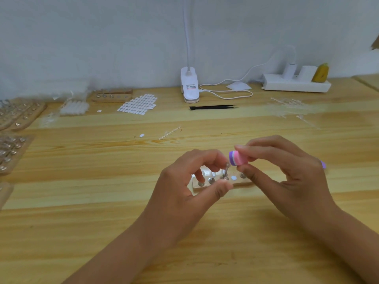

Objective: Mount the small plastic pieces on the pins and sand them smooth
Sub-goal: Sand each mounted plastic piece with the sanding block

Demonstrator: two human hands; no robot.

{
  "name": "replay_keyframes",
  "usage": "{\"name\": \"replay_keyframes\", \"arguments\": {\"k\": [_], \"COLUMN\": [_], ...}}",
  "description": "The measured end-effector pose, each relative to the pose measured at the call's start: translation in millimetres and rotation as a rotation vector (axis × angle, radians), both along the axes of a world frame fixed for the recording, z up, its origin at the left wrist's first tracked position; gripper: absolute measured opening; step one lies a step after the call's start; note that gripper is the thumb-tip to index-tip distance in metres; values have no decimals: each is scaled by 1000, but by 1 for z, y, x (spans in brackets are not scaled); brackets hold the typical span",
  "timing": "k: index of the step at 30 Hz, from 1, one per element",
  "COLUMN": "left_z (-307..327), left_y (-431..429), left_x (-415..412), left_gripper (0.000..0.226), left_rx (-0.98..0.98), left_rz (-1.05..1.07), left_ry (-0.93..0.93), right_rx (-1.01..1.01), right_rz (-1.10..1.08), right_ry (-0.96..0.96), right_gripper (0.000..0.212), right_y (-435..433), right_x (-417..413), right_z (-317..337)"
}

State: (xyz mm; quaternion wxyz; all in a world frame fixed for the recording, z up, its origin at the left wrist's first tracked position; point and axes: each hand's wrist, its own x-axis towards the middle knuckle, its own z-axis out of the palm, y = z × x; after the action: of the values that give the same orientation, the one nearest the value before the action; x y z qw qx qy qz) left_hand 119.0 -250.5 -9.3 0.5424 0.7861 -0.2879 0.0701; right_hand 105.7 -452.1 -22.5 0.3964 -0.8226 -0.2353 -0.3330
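A pin (225, 173) standing in the wooden holder (245, 182) is pinched by the left hand (184, 181), seemingly to steady it. A pink and purple sanding block (236, 158) is gripped by the right hand (287, 171) and set against the small plastic piece (227, 165) at the pin's top, from 2 o'clock. Open surface (184, 232) is left all round the holder; tweezers (213, 107) lie well apart at 12 o'clock.

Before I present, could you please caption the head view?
Left hand pinches a small metal pin on a wooden block; right hand holds a pink-and-purple sanding block beside it.
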Motion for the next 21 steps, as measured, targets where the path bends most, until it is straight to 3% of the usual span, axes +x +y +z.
{"name": "replay_keyframes", "arguments": {"k": [5, 12, 17, 21], "left_z": [-1, 0, 2, 2], "left_y": [-1, -1, 0, 0], "left_x": [0, 3, -1, 0], "left_gripper": [26, 21, 22, 23], "left_rx": [1, 5, 22, 29], "left_rz": [-18, -20, -23, -3], "left_ry": [-15, -11, -51, -42], "right_rx": [0, 56, -33, 52], "right_rz": [77, 61, 50, 64], "right_ry": [-76, -40, -40, -48], "right_gripper": [27, 23, 21, 22], "right_y": [9, 6, 3, 2], "right_x": [-5, -3, -1, 0], "right_z": [-1, -3, -6, -5]}}
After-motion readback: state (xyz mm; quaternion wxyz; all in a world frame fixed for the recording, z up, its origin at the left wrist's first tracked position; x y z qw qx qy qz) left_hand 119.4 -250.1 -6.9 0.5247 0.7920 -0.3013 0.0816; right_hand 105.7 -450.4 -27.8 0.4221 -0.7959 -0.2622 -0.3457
